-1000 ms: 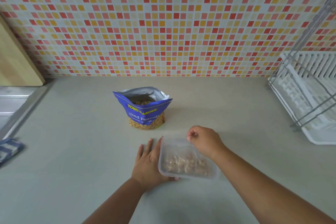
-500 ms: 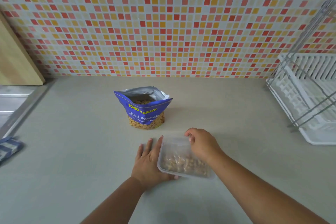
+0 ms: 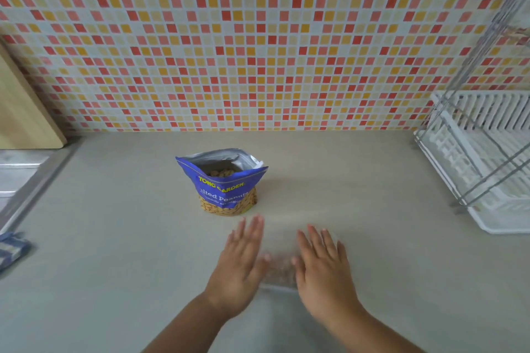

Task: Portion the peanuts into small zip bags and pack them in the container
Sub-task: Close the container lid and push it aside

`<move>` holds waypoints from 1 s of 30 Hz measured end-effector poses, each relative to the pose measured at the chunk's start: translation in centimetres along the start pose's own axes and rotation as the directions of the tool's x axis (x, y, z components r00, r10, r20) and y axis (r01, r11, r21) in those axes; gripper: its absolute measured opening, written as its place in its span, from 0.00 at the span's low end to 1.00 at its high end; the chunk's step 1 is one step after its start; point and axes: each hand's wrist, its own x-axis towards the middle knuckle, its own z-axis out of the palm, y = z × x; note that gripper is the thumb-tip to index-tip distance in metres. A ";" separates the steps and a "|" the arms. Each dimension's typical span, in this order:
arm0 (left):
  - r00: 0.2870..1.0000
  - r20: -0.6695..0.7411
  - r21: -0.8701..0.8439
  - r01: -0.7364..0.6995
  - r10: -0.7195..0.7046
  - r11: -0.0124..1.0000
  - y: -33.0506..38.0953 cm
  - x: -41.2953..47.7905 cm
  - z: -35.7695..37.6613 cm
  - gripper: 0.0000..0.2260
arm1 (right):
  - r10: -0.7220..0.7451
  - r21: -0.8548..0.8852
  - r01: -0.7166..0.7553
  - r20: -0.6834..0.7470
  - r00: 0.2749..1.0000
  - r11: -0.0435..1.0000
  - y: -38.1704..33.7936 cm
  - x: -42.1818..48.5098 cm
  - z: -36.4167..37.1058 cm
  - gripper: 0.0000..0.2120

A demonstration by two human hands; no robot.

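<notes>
mosaic tiles in red, orange and cream back the beige tabletop point(image 3: 114, 252). on my feed the left hand point(image 3: 241, 264) and right hand point(image 3: 324, 266) lie flat, fingers point(image 3: 314, 241) straight and released, holding nothing. between them sits the clear container point(image 3: 279, 269), blurred, with peanuts inside; whether the hands touch it i cannot tell. just behind them stands the open blue peanut bag point(image 3: 226, 186), upright.

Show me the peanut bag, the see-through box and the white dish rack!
peanut bag point(image 3: 222, 195): head view, on its blue front label.
clear container point(image 3: 278, 287): head view, on its blurred near rim.
white dish rack point(image 3: 504, 227): head view, on its near bottom rim.
</notes>
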 end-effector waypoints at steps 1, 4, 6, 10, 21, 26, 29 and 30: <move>0.999 0.006 0.148 -0.043 0.043 0.988 0.6 0.3 0.9 0.30 | 0.011 -0.021 -0.010 0.047 0.999 1.000 0.1 -0.3 0.5 0.33; 0.994 0.107 0.285 -0.020 -0.011 0.958 1.4 1.4 2.5 0.26 | 0.006 -0.035 -0.003 0.090 0.996 0.999 0.8 0.5 0.9 0.35; 0.992 0.119 0.294 0.006 -0.042 0.956 1.7 2.7 3.0 0.26 | -0.005 -0.037 0.009 0.105 0.994 0.999 1.5 2.0 0.5 0.35; 0.988 0.095 0.364 0.077 -0.120 0.928 2.5 6.6 3.3 0.29 | -0.029 -0.062 0.039 0.151 0.988 0.997 3.0 6.0 -0.3 0.35; 0.993 0.041 0.391 0.090 -0.115 0.916 1.9 12.0 2.8 0.40 | -0.094 -0.074 0.104 0.123 0.988 0.992 3.8 12.0 -0.9 0.35; 0.992 0.050 0.414 0.083 -0.113 0.906 1.5 12.3 3.2 0.49 | -0.128 -0.039 0.132 0.078 0.989 0.991 3.8 12.2 -0.6 0.33; 0.993 0.044 0.423 0.080 -0.109 0.903 1.9 12.2 2.9 0.47 | -0.159 0.006 0.159 0.146 0.976 0.987 3.8 12.2 -1.2 0.48; 0.992 0.050 0.425 0.086 -0.118 0.901 2.1 12.3 2.8 0.45 | -0.155 0.016 0.154 0.150 0.976 0.988 3.9 12.3 -1.5 0.48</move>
